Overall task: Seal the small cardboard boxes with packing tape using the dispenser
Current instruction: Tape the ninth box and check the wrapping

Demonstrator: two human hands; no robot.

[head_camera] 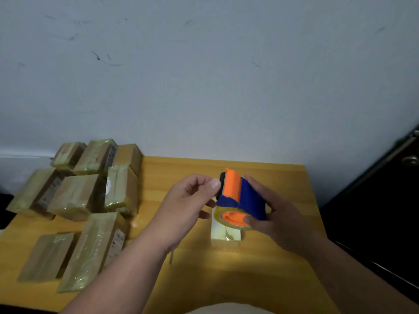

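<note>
plain room: scuffed wall (204,64), wooden table (226,268), taped boxes (77,196).

A yellow wooden table (283,177) stands against a pale grey wall (204,75) marked with dark scuffs. At the right edge, a dark door (385,200) with a round metal knob (410,160).

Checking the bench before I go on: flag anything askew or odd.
Nothing looks damaged or spilled. The taped boxes on the left lie jumbled at different angles, some leaning on each other. The right hand holds the dispenser over a small box; the left hand touches its front.
</note>
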